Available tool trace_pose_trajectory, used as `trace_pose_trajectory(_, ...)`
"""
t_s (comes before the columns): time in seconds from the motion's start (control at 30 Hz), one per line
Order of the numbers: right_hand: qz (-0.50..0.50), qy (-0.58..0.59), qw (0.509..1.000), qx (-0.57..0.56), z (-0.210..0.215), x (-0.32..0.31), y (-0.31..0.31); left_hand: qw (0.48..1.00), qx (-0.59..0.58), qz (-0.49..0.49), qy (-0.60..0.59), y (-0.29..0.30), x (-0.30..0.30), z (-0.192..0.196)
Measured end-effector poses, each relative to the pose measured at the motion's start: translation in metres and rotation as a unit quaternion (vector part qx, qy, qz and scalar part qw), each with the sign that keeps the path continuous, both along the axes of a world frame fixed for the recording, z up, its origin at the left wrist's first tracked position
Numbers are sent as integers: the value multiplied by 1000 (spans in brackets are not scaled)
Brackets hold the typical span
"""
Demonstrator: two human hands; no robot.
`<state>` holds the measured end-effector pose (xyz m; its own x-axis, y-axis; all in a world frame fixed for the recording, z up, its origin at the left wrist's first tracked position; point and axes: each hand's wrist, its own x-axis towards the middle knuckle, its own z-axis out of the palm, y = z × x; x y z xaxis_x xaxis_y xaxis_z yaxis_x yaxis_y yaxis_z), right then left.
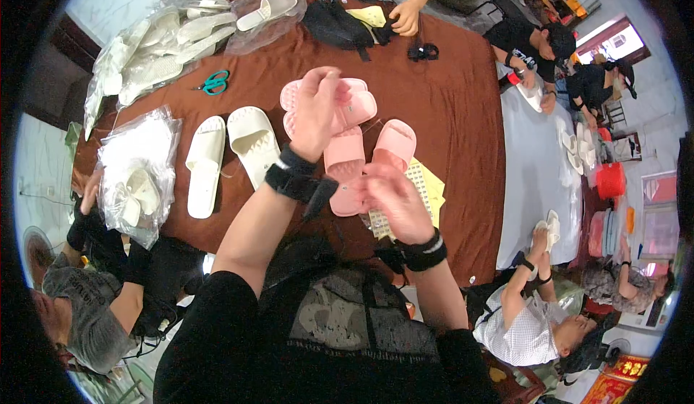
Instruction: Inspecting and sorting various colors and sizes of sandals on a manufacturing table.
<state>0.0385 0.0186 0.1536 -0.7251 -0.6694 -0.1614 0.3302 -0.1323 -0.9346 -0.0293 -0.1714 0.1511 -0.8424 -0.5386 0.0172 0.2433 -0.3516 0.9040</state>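
Note:
My left hand (316, 111) is over a pair of pink slippers (359, 106), its fingers loosely bent and apart, with no hold on anything that I can see. Nearer to me, my right hand (396, 203) is smeared by motion. It hovers at the toe of another pink slipper (344, 157) and partly covers it; whether it grips anything cannot be made out. Just beyond that hand lies one more pink slipper (395, 142). Partly under it and my right hand are yellow sheets of small printed labels (419, 180). Two cream slippers (205, 165) (253, 140) lie left of my left forearm.
Bagged cream slippers (181, 39) are heaped at the far left. Clear plastic bags (141, 151) lie at the near left. Green-handled scissors (215, 82) rest on the brown cloth (463, 115). Across the table, a person's hand (406, 18) is beside a black bag (336, 24). Others work at both sides.

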Motion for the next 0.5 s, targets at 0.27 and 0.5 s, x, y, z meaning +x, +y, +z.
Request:
trace_pose_trajectory(0.27,-220,-96,971,-8,-20,-9,74,959,-118,59,-250,-119,32,-123)
trace_pose_trajectory(0.5,-260,-120,958,10,-44,4,100,953,-41,-6,-300,-95,27,-134)
